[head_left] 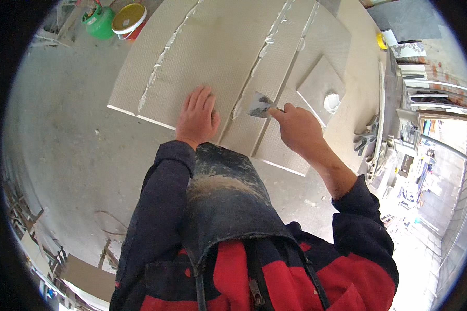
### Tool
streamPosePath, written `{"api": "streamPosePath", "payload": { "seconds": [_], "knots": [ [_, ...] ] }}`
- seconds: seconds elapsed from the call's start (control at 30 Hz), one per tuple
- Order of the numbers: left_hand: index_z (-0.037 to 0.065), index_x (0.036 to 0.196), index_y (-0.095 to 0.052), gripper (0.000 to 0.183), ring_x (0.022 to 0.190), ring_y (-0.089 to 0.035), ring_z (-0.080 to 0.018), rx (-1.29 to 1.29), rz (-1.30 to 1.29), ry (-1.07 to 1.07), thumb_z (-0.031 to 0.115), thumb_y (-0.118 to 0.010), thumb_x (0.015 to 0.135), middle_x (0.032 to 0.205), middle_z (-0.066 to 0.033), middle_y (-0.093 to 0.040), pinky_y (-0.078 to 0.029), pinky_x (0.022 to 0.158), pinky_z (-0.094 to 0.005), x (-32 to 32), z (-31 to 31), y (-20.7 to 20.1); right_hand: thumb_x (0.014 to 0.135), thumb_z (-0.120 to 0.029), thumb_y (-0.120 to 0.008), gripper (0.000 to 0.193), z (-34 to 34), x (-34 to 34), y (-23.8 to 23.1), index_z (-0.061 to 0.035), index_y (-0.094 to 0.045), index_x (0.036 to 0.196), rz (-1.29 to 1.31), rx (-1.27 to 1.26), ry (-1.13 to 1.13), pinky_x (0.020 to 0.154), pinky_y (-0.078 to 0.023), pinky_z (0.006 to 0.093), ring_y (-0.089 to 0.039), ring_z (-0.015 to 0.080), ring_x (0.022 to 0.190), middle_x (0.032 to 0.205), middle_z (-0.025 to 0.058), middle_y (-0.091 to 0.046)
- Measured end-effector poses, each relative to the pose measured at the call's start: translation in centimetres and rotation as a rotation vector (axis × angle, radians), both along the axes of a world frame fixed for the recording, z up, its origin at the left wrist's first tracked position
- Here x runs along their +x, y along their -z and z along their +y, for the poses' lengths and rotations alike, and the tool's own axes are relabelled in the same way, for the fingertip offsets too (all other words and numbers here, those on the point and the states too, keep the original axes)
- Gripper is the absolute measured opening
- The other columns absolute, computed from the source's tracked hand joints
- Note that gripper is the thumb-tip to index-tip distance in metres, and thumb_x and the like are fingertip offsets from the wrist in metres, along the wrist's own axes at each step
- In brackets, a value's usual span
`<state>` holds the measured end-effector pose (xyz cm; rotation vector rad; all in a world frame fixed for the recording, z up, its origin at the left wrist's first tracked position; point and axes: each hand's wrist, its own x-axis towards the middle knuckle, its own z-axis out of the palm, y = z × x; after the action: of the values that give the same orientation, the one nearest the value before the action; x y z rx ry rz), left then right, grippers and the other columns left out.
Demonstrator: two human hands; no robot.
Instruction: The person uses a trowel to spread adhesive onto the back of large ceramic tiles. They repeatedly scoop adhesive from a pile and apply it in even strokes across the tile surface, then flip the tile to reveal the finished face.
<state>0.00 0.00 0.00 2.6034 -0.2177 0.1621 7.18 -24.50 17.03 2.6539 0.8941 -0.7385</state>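
Large light-grey textured panels (192,62) lie side by side in front of me, with white paste (163,54) smeared along the seams between them. My left hand (196,115) rests flat on the near part of a panel, fingers stretched out and holding nothing. In my right hand (298,127) is a putty knife (259,105), its broad metal blade over the strip near the middle seam. Whether the blade touches the surface I cannot tell. To the right, a small square board (319,85) carries a lump of white paste (331,103).
A green gas cylinder (98,23) and a lidded bucket (128,22) stand on the floor at the far left. Yellow tape (382,41) lies at the far right. Clamps or similar tools (366,137) sit by the right edge. Grey floor (62,114) stretches left.
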Motion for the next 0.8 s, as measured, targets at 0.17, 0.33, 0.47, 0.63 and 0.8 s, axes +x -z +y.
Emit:
{"api": "streamPosePath", "payload": {
  "seconds": [0.17, 0.33, 0.47, 0.63, 0.8],
  "knots": [
    [0.002, 0.126, -0.055, 0.042, 0.139, -0.043, -0.0361, -0.029, -0.101, 0.008, 0.017, -0.063, 0.088, 0.143, -0.0176, -0.050, -0.033, 0.117, -0.0523, 1.9, 0.9, 0.1, 0.093, -0.005, -0.058, 0.036, 0.1, -2.3, 1.6, -0.0173, -0.066, 0.127, 0.014, 0.249, -0.031, 0.071, -0.055, 0.0420, -0.066, 0.0294, 0.082, 0.092, 0.0120, -0.064],
    [0.001, 0.126, -0.055, 0.041, 0.138, -0.043, -0.0379, -0.041, -0.076, 0.017, 0.014, -0.061, 0.087, 0.141, -0.0180, -0.051, -0.034, 0.116, -0.0529, 1.4, 0.6, 0.4, 0.093, -0.007, -0.059, 0.040, -0.6, -6.5, 6.4, -0.0177, -0.064, 0.131, 0.093, 0.364, 0.041, 0.075, -0.056, 0.0417, -0.068, 0.0302, 0.088, 0.095, 0.0133, -0.064],
    [0.001, 0.126, -0.056, 0.040, 0.138, -0.044, -0.0379, -0.065, -0.107, 0.018, 0.013, -0.060, 0.088, 0.142, -0.0178, -0.051, -0.033, 0.116, -0.0530, 1.4, 0.9, 1.0, 0.091, -0.008, -0.062, 0.047, -1.6, -8.7, 10.1, -0.0183, -0.058, 0.137, 0.091, 0.392, 0.062, 0.074, -0.056, 0.0449, -0.067, 0.0317, 0.085, 0.095, 0.0140, -0.063],
    [0.002, 0.126, -0.055, 0.040, 0.139, -0.044, -0.0373, -0.033, -0.105, 0.031, 0.014, -0.060, 0.089, 0.144, -0.0173, -0.050, -0.033, 0.116, -0.0533, 1.6, 1.1, 0.7, 0.091, -0.010, -0.062, 0.048, -1.3, -8.2, 8.9, -0.0192, -0.057, 0.138, 0.106, 0.263, 0.046, 0.075, -0.056, 0.0444, -0.068, 0.0319, 0.087, 0.096, 0.0145, -0.063],
    [0.003, 0.125, -0.056, 0.039, 0.138, -0.044, -0.0361, 0.003, -0.115, 0.023, 0.016, -0.061, 0.089, 0.144, -0.0163, -0.051, -0.033, 0.116, -0.0524, 1.8, 1.1, 0.7, 0.093, -0.010, -0.061, 0.039, 0.9, -6.8, 5.2, -0.0150, -0.062, 0.131, 0.149, 0.103, 0.048, 0.077, -0.057, 0.0432, -0.069, 0.0311, 0.091, 0.102, 0.0149, -0.065]
  ]
}}
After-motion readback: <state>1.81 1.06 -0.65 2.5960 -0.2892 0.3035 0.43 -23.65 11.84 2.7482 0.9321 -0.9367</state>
